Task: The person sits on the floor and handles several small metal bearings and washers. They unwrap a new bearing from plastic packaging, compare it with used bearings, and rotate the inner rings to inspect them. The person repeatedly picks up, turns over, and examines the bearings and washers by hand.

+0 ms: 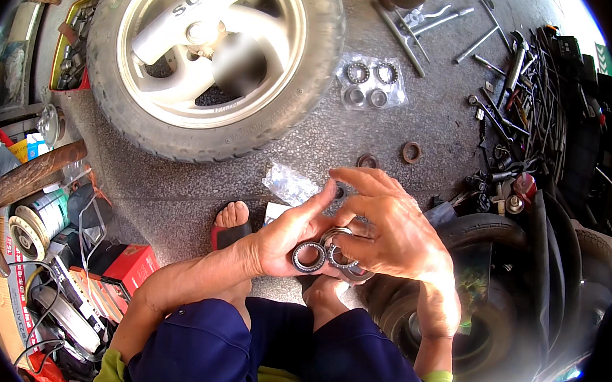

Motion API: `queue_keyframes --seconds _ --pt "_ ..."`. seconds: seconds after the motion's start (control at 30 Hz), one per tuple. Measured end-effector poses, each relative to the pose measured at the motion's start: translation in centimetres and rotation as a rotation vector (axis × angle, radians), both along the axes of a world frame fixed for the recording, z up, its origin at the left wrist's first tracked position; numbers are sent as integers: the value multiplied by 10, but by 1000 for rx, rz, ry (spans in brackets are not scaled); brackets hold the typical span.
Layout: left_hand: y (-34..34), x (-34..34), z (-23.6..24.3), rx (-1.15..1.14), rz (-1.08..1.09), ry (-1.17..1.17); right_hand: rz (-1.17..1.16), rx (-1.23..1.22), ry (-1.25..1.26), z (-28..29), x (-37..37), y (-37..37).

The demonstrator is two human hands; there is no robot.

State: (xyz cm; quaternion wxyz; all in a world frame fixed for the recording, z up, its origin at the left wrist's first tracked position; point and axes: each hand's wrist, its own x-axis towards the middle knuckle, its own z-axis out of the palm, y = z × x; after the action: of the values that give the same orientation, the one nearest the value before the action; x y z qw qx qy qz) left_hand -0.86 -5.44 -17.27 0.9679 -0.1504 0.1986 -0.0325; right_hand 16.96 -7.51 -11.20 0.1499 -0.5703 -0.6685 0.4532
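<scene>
My left hand (280, 238), palm up with the thumb raised, cradles several metal bearing rings over my knees. One bearing (308, 257), a dark ring with rollers around it, lies at the near edge of the palm. My right hand (408, 233) reaches over from the right, its fingers curled onto another roller bearing (342, 258) in the same palm. Behind that one, a shiny ring (335, 233) is partly covered by the right fingers. How the right fingertips grip is partly hidden. Beyond my hands, brown ring seals (411, 152) lie on the ground.
A wheel with a tyre (208, 150) stands ahead on the left. A see-through plastic pack (374, 80) holds more bearing parts. Metal tools (503, 99) are heaped at the right, above stacked tyres (477, 231). Boxes, including a red one (131, 270), crowd the left. A crumpled plastic bag (288, 182) lies ahead.
</scene>
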Motion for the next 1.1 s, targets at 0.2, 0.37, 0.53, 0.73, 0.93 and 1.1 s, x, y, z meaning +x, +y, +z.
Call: queue_keyframes --seconds 0.2,0.37,0.53,0.73,0.93,1.1 --pt "1 -3 5 25 -21 95 -21 -196 151 -7 -2 5" --pt "2 -6 -2 17 38 -6 -232 -437 483 -24 9 6" --pt "4 -3 3 131 67 52 -443 -643 798 -22 13 -2" --pt "4 -2 3 236 64 64 -392 -359 773 -18 5 -21" --pt "2 -11 -2 294 78 48 -342 -212 740 -27 -4 -29" --pt "5 -8 4 322 47 15 -594 -226 871 -4 -6 -36"
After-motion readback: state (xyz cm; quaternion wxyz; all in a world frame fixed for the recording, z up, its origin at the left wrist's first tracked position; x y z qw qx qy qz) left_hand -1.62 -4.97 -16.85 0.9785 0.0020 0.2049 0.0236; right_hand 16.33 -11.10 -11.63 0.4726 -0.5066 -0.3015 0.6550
